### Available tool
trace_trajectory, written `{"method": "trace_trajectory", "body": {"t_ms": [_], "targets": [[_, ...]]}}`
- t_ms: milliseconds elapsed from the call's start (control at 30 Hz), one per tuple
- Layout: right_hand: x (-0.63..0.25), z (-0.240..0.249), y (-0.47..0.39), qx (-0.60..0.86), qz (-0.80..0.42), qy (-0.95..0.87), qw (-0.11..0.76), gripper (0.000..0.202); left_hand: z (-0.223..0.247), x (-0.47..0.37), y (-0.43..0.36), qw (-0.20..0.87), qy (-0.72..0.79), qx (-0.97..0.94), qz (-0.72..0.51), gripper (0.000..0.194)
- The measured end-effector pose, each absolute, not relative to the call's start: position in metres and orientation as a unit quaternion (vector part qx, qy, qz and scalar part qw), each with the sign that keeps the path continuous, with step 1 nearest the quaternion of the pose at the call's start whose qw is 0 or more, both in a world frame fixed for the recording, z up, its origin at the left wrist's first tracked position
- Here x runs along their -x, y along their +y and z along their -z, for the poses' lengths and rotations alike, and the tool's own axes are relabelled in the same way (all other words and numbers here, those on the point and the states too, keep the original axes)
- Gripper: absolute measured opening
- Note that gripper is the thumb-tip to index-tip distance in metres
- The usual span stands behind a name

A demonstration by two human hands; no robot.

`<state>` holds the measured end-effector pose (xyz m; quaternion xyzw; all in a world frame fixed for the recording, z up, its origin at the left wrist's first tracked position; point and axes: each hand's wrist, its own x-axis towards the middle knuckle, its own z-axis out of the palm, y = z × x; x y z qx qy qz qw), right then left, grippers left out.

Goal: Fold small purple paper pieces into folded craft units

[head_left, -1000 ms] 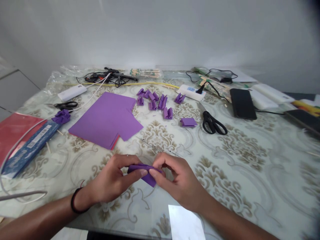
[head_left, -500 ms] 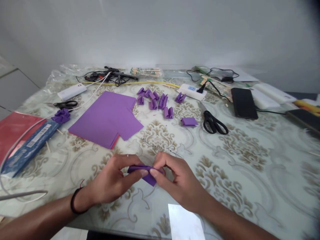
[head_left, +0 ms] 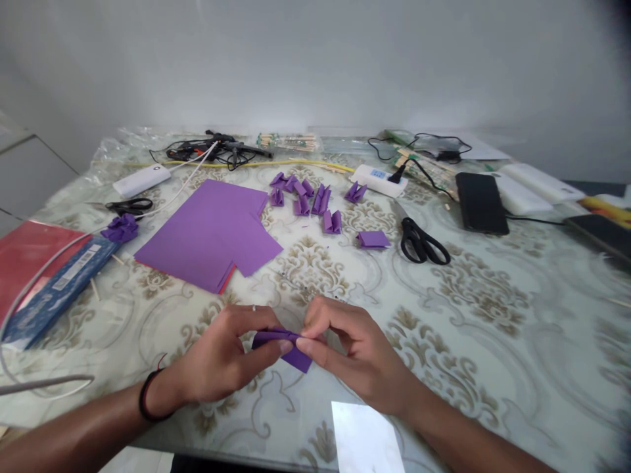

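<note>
A small folded piece of purple paper (head_left: 298, 359) is held between both hands above the near part of the table. My left hand (head_left: 236, 348) pinches its left side between thumb and fingers. Thumb and forefinger of my right hand (head_left: 350, 351) press together on its upper right edge. Part of the paper is hidden behind the fingers. Beyond the hands lie several folded purple paper pieces (head_left: 332, 222) in a loose group, with a flatter folded piece (head_left: 373, 240) to their right. Purple paper sheets (head_left: 197, 236) lie to the left, with red showing under one edge.
Black-handled scissors (head_left: 421, 242) lie right of the folded pieces, near a black phone (head_left: 482, 203) and a white power strip (head_left: 378, 180). At left are a crumpled purple paper (head_left: 121, 228), a second pair of scissors (head_left: 131, 206), a blue-and-red packet (head_left: 59, 289) and a white cable (head_left: 186, 190).
My right thumb and forefinger have shifted slightly along the paper's edge, and a little more of its lower right corner shows. My left hand is almost unmoved.
</note>
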<state>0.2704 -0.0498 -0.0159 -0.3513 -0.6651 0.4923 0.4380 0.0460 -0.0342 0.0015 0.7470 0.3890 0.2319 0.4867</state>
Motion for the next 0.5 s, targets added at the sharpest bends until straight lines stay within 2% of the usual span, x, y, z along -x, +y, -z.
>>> {"method": "trace_trajectory", "body": {"t_ms": [233,500], "targets": [[-0.2687,0.0143,-0.0501,0.395,-0.508,-0.654,0.398,0.022,-0.0042,-0.0459,-0.0342,0.5,0.386,-0.745,-0.215,0.035],[-0.2678,0.0148,-0.0501,0.417,-0.548,-0.64,0.342,0.026,-0.0045,-0.0466,-0.0323,0.546,0.364,-0.733,-0.18,0.035]]}}
